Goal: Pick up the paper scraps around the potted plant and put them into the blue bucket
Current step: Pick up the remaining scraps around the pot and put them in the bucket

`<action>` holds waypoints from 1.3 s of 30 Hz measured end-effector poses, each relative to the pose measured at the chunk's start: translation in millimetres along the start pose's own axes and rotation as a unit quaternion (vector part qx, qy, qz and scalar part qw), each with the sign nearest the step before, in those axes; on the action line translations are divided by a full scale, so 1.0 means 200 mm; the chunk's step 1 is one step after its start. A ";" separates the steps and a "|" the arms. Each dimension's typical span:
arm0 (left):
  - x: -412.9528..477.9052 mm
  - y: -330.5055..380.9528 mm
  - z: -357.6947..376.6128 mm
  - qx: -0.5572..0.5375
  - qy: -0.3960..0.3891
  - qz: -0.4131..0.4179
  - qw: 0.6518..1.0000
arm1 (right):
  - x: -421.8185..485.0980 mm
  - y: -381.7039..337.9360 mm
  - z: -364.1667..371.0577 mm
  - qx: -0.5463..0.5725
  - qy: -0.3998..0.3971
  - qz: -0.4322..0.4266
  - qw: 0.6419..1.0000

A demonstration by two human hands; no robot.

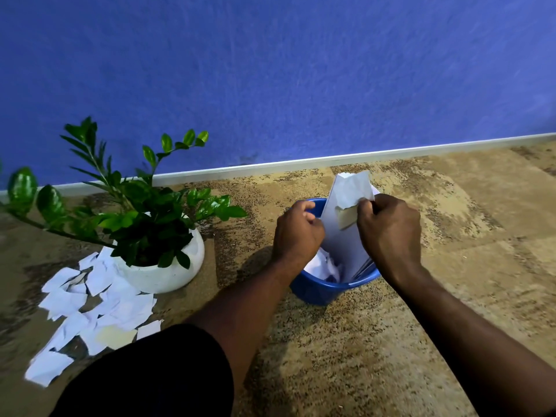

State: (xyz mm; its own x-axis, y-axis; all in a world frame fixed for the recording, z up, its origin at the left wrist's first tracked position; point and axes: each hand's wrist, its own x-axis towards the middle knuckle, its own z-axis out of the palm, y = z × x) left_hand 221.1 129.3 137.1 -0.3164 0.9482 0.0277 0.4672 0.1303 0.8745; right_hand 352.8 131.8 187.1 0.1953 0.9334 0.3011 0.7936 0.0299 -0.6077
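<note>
Blue bucket (319, 291) sits on the carpet (451, 296) near its far edge by the wall (270, 70), with open carpet to its right and front. Right hand (391, 233) pinches tall paper sheets (343, 242) standing in the bucket. Left hand (298, 233) is curled at their left side, grip unclear. Crumpled paper (322, 266) shows inside; the bucket's far rim is hidden. Paper scraps (99, 308) are piled at the carpet's left, touching the white pot (168, 275) of the plant (135, 212). Dark cloth (156, 374) is cut off at the bottom.
</note>
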 end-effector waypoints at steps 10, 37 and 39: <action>0.08 0.06 -0.04 -0.025 -0.082 0.105 0.991 | 0.04 0.02 0.03 -0.020 -0.050 -0.045 0.998; 0.02 -0.07 -0.02 0.049 -0.056 0.135 0.988 | -0.02 0.01 0.16 -0.018 -0.046 -0.064 0.997; -0.02 -0.12 -0.05 0.027 -0.019 0.124 0.992 | -0.07 -0.03 0.20 0.005 -0.066 -0.096 0.993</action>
State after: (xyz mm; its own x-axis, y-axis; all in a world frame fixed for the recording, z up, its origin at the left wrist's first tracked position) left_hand 202.5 120.4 120.6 -0.1552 0.9632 0.2194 0.5710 -0.0938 0.8156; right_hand 322.2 132.1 156.7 -0.0363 0.9489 0.3134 0.8029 0.2144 -0.5562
